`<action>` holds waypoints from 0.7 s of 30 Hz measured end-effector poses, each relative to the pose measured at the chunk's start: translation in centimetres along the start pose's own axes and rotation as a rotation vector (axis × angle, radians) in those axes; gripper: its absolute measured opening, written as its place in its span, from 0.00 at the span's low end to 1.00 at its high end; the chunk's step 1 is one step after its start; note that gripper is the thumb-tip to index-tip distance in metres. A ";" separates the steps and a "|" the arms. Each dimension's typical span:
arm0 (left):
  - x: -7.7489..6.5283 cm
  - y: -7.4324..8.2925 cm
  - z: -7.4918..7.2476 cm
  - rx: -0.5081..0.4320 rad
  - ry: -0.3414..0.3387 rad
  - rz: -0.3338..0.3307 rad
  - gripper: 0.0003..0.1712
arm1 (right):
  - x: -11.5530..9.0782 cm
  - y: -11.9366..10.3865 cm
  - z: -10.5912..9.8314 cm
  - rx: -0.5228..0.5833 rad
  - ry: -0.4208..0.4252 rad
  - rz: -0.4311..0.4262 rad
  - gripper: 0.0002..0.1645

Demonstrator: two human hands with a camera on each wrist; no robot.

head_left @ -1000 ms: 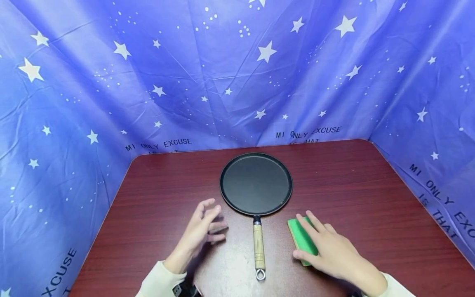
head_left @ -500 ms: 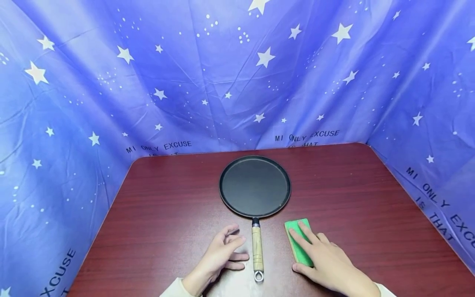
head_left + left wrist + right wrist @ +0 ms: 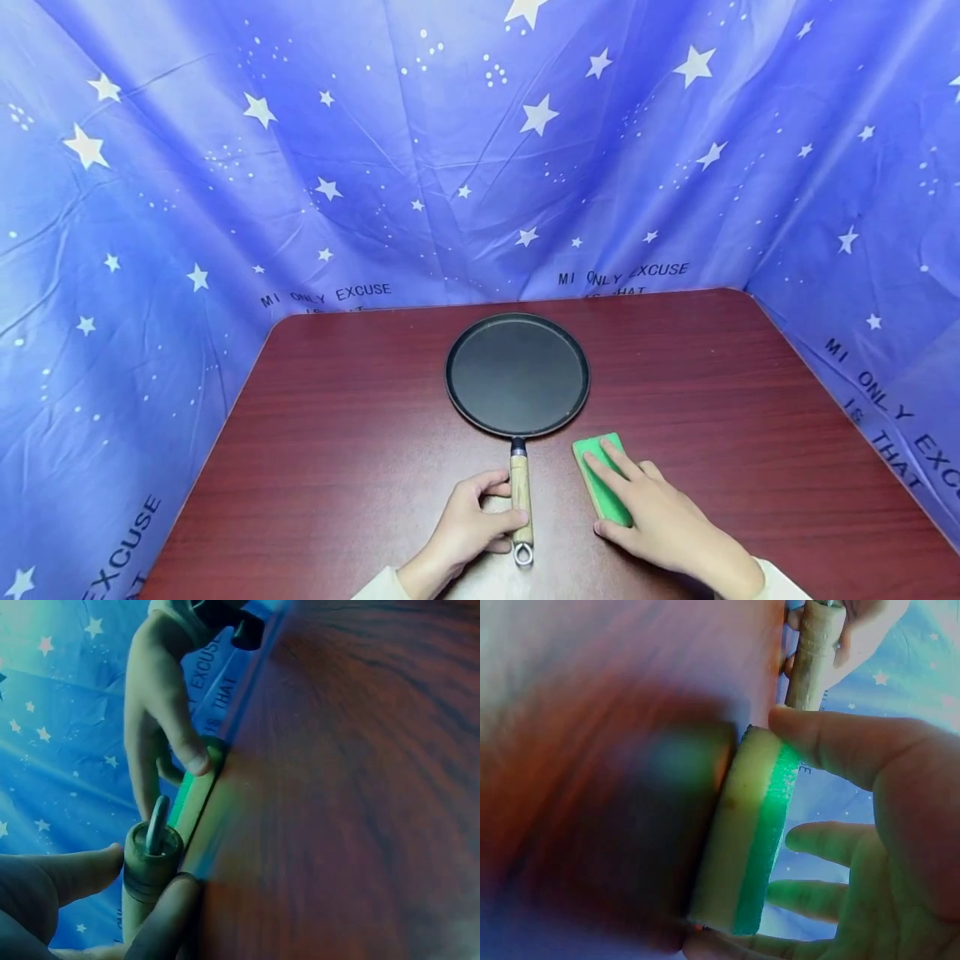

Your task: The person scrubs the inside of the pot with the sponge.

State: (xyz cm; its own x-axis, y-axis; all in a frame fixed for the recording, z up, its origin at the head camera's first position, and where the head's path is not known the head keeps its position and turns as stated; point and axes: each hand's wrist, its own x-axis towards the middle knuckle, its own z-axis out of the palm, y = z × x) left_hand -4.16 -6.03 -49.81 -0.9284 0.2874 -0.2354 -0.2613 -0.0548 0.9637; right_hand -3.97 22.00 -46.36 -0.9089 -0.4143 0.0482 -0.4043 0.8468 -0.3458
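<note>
A round black flat pan (image 3: 517, 375) lies on the table, its wooden handle (image 3: 521, 479) pointing toward me. My left hand (image 3: 468, 521) holds this handle near its metal ring, the thumb on one side and fingers on the other, as the left wrist view also shows. To the right is a sponge (image 3: 606, 483), green on top and pale yellow below. My right hand (image 3: 667, 517) grips it, two fingers lying along the green face. In the right wrist view the thumb (image 3: 832, 746) touches one end of the sponge and a finger is at the other.
The dark red wooden table (image 3: 337, 417) has rounded far corners. A blue curtain (image 3: 420, 167) with white stars and printed words hangs behind it and along both sides.
My left hand has moved right and nearer to me, from beside the pan onto its handle. My right hand and the sponge have shifted slightly left. The pan has stayed in place.
</note>
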 end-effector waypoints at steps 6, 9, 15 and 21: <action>-0.2 -0.1 0.4 -0.035 -0.030 -0.004 0.35 | 0.6 0.7 -0.3 0.017 0.028 -0.020 0.49; -0.3 -0.1 0.5 -0.027 -0.026 -0.006 0.35 | 0.7 1.0 -0.2 0.023 0.031 -0.017 0.49; -0.3 -0.1 0.4 -0.002 -0.021 0.002 0.36 | 1.8 1.9 -0.6 0.084 0.022 -0.031 0.49; -0.3 -0.1 0.5 0.003 -0.023 0.004 0.37 | 3.9 3.7 -1.9 0.214 0.039 -0.070 0.48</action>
State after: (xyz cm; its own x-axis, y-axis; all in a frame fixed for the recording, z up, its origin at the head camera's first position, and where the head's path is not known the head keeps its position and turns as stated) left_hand -3.71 -5.68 -49.78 -0.9231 0.3093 -0.2284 -0.2566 -0.0531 0.9651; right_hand -9.16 24.13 -45.67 -0.8844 -0.4528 0.1134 -0.4391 0.7245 -0.5314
